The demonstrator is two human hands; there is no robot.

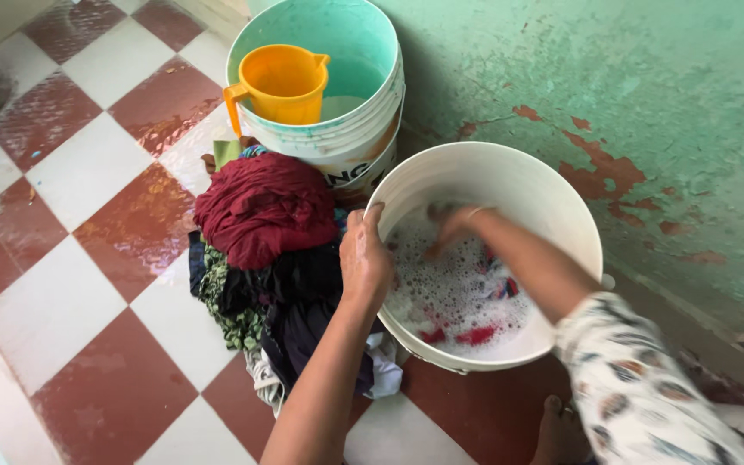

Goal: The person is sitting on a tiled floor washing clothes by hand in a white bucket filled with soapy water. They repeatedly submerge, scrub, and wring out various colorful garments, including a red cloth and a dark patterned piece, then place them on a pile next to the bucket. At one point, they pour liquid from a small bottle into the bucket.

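Well, starting at the far left, the checkered floor (88, 172) of red and white tiles shines wet. Further right lies a heap of clothes (269, 267), a dark red garment on top, touching the near side of a teal-lined bucket (363, 129) that carries a yellow jug (282, 82). Next, the left hand (363, 258) curls its fingers (372, 215) closed over the rim of the tilted white bucket (510, 181), steadying it. Inside, the right hand (449, 228) is sunk in suds among soaking clothes (484, 301); whether its fingers grip cloth I cannot tell. A bare foot (557, 430) stands just near the bucket. I'd judge the tilt risky: a slipped grip could spill soapy water onto tiles already slick underfoot.
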